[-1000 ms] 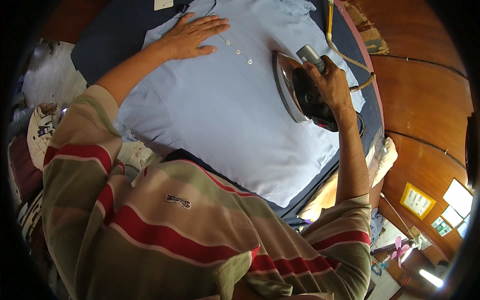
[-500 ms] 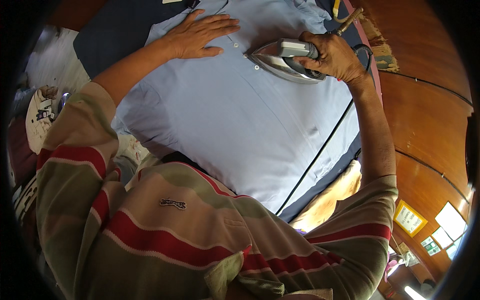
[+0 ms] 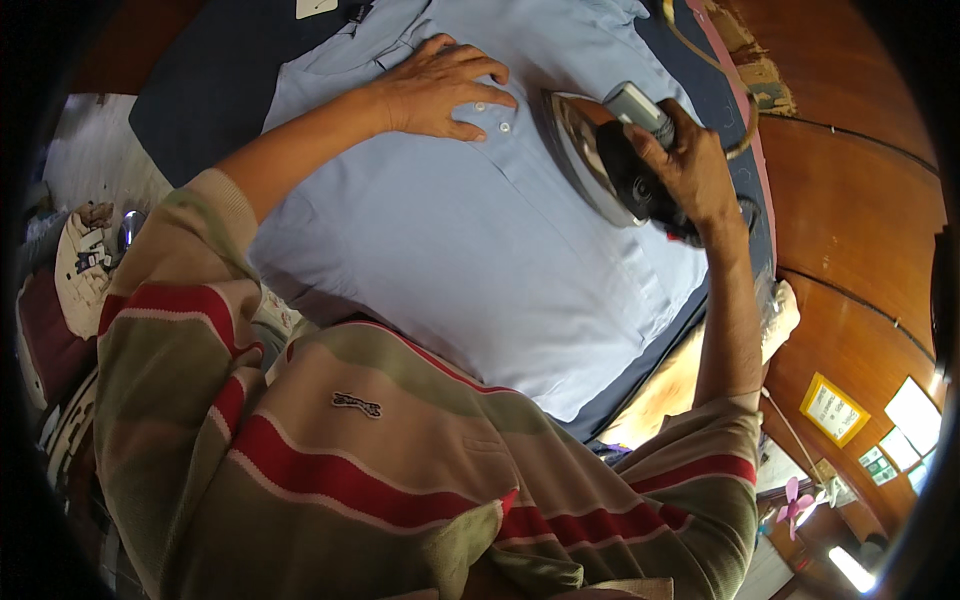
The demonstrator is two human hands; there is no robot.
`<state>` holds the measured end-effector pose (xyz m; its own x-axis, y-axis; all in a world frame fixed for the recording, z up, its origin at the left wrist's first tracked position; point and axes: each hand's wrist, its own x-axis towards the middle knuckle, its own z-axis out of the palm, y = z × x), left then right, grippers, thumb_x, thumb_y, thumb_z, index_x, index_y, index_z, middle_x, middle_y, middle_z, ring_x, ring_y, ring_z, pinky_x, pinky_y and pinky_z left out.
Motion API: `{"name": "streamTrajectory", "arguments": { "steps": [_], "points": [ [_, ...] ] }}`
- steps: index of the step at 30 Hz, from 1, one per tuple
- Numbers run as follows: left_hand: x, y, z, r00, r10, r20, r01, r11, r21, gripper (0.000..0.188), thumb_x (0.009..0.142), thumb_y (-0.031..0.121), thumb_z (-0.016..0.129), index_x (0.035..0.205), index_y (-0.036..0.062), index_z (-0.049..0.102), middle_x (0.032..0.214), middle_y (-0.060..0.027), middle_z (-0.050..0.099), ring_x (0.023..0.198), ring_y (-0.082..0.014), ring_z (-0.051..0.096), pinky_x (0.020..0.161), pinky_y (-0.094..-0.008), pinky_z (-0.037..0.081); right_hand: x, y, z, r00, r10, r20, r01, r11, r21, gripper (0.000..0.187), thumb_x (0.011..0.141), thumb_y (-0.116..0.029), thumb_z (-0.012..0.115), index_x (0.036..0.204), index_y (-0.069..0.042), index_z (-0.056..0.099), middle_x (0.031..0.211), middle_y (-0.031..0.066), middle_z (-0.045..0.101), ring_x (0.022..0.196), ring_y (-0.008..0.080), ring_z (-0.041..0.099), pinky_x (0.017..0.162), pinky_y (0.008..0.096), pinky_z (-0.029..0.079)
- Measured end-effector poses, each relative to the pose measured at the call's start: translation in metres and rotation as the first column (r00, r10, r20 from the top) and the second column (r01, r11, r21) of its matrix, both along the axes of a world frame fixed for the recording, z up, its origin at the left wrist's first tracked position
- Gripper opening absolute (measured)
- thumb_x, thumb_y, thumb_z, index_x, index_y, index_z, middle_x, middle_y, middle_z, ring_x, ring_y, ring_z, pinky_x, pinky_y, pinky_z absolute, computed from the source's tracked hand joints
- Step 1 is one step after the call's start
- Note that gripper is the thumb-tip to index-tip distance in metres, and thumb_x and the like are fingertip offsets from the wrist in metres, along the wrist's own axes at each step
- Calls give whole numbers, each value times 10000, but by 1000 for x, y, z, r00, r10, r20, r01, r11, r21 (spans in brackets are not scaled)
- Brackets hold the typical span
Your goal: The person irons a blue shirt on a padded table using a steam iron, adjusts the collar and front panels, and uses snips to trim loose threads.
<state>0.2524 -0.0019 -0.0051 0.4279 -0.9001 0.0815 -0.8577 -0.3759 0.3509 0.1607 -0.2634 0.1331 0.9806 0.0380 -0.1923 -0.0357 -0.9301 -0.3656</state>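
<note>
A light blue button-up shirt [image 3: 450, 240] lies spread over a dark-covered board [image 3: 215, 75], with small white buttons [image 3: 505, 127] down its front opening. My left hand [image 3: 440, 90] rests on the upper part of the shirt beside the buttons, its fingers apart and slightly bent, holding nothing. In my right hand [image 3: 692, 165], fingers wrapped round the handle, is a clothes iron [image 3: 585, 150] with a shiny metal body and a dark rear. It is over the shirt's right side, its tip toward the far edge. Whether its whole sole touches the cloth, I cannot tell.
A tan hose [image 3: 742, 140] bends behind the iron along the board's right edge. Wood panelling [image 3: 850, 200] with thin cables stands close on the right. A yellowish cloth [image 3: 660, 395] lies by the board's near right side. Assorted items, including a maroon one [image 3: 60, 335], are at the left.
The iron has moved right and nearer, its tip swinging from leftward to away from me. My left hand has shifted right, its fingers bending. The black cord no longer crosses the shirt.
</note>
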Motion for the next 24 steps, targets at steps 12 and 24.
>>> {"name": "streamTrajectory", "arguments": {
  "steps": [12,24],
  "points": [
    [4,-3,0,1000,-6,22,4,999,49,535,770,478,626,1262,304,511,1318,31,408,1281,-147,296,1079,-435,165,-63,87,-8,984,-177,6,177,974,-141,424,822,-444,601,863,-25,551,612,160,613,649,336,639,589,413,510],
    [39,31,-10,991,-129,44,122,984,127,602,877,342,537,1412,272,269,1455,70,292,1361,-132,211,1131,-444,123,-43,119,-8,975,-214,-50,209,974,-91,415,827,-424,588,882,-14,555,643,154,629,656,328,644,594,395,514]
  ]
}}
